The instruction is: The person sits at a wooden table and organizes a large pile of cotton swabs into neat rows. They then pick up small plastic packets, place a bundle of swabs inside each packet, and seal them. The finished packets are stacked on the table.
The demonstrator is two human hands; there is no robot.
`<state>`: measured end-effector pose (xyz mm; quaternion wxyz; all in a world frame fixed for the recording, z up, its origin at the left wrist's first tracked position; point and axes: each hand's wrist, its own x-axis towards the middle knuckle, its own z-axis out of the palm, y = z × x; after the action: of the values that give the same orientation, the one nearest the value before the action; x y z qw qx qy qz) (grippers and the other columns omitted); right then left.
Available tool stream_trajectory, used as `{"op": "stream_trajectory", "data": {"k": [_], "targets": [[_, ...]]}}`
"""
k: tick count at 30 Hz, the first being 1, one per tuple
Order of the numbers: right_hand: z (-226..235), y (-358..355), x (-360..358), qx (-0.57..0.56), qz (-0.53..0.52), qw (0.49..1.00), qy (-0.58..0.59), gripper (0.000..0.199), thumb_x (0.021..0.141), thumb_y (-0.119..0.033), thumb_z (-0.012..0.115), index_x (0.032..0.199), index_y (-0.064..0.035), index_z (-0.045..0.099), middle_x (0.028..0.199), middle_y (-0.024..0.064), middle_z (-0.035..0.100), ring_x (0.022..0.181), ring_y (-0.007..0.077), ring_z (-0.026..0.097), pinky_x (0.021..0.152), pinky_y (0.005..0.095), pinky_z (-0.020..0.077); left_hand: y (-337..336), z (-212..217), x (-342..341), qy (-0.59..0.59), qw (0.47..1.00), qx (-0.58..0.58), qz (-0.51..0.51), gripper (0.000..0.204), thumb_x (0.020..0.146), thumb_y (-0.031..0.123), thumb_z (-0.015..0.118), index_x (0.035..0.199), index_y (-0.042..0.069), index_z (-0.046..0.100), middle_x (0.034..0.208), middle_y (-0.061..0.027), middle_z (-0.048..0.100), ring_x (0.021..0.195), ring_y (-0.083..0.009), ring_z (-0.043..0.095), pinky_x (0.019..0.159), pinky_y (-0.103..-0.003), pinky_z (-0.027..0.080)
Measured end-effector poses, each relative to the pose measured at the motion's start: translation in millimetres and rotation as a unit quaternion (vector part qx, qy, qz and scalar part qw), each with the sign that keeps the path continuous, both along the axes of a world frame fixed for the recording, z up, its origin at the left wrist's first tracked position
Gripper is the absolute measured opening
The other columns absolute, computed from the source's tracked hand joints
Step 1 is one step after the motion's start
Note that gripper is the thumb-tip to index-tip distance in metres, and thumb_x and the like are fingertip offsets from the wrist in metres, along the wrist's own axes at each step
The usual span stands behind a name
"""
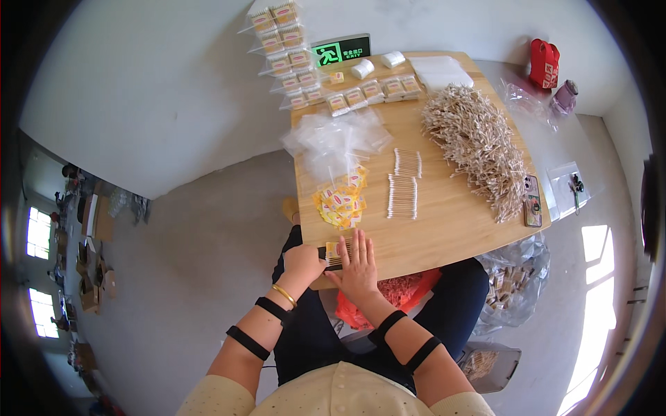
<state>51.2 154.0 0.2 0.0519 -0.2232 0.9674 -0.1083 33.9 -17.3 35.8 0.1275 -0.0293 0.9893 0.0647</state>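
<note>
At the table's near left corner lies a dark, flat holder (322,252) with a small bundle of cotton swabs and a yellow card (333,251) in it. My left hand (304,263) is closed at the holder's left end; what its fingers grip is hidden. Flat over the right part of the bundle rests my right hand (357,270), its fingers stretched forward. Just beyond is a loose pile of yellow-and-white cards (341,201). Two neat rows of cotton swabs, one nearer (402,197) and one farther (408,163), lie to the right of the cards.
Clear plastic bags (336,142) are heaped behind the cards. A large mound of loose swabs (479,142) covers the table's right side, beside a phone (532,208). Packed swab bags (371,91) line the back, near a tall stack (288,59). A red bag (395,295) hangs below the edge.
</note>
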Motion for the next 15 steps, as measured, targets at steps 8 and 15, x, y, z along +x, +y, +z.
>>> {"op": "stream_trajectory", "data": {"k": [8, 15], "targets": [[-4.2, -8.5, 11.0, -0.034, 0.018, 0.999, -0.002, 0.101, 0.095, -0.070, 0.053, 0.165, -0.0034, 0.023, 0.170, 0.0308, 0.013, 0.160, 0.0433, 0.009, 0.129, 0.0565, 0.0092, -19.8, -4.8, 11.1, -0.028, 0.981, 0.171, 0.082, 0.025, 0.082, 0.030, 0.072, 0.077, 0.005, 0.071, 0.074, -0.0127, 0.072, 0.071, -0.0321, 0.071, 0.066, -0.043, 0.056], [0.8, -18.3, 12.1, -0.006, 0.024, 0.999, -0.026, 0.101, 0.095, -0.071, 0.050, 0.165, -0.0040, 0.023, 0.171, 0.0294, 0.012, 0.161, 0.0424, 0.007, 0.129, 0.0566, 0.0079, -18.8, -5.2, 11.9, -0.008, 0.981, 0.179, 0.072, 0.025, 0.081, 0.031, 0.074, 0.075, 0.006, 0.069, 0.073, -0.0119, 0.071, 0.071, -0.0321, 0.071, 0.065, -0.044, 0.055]]}}
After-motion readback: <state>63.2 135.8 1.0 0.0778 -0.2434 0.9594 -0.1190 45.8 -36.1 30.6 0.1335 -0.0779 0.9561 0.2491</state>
